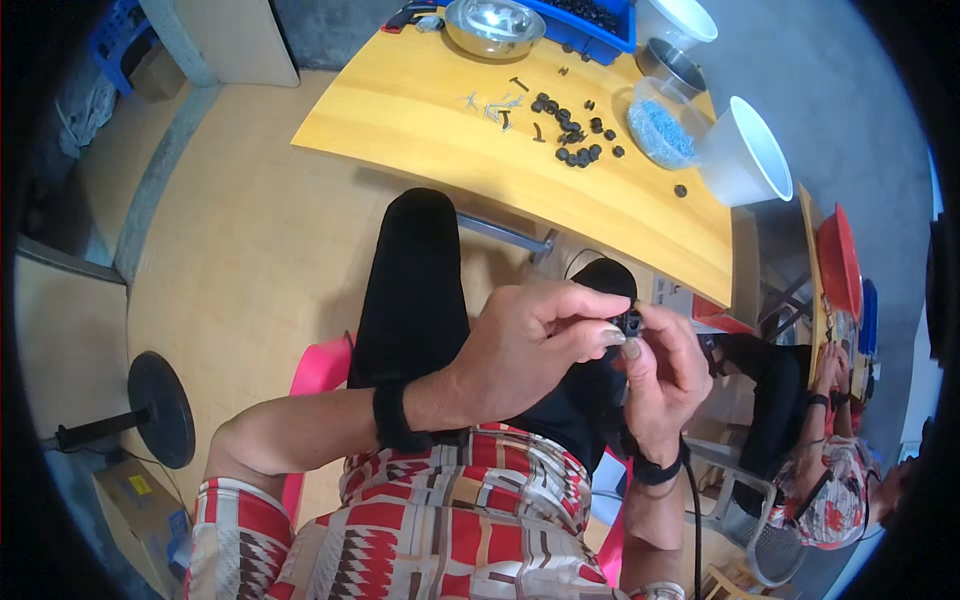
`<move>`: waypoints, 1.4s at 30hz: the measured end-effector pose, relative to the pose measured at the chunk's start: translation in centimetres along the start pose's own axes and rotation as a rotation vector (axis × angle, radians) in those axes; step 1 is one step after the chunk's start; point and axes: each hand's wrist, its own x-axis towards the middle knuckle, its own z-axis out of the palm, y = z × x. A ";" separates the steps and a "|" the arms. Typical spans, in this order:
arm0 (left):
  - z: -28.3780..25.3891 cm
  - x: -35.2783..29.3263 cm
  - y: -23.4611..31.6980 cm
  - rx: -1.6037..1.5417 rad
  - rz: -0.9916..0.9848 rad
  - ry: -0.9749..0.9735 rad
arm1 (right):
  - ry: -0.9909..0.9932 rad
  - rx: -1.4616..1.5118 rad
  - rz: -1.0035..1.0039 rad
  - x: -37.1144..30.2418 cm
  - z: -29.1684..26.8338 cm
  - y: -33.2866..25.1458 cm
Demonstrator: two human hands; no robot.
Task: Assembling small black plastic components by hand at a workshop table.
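Note:
My left hand (520,345) and my right hand (668,385) meet above my lap, fingertips pinched together. Between them they grip a small black plastic part (628,322), mostly covered by the fingers, so its exact kind does not show. On the yellow table (420,110) ahead lie several loose round black parts (572,130) in a loose cluster. Left of these is a scatter of thin silver pins or screws (495,104), along with a few dark T-shaped pieces (518,84).
Along the table's far side stand a steel bowl (495,30), a blue bin (600,40) of black parts, a clear tub (660,135) of blue bits and a white bucket (750,155). Another person (825,480) works at a second table on the right. A black round base (163,410) stands left.

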 end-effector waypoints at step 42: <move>-0.1 -0.1 1.3 0.077 0.038 -0.020 | -0.041 0.511 0.158 -0.2 0.1 1.2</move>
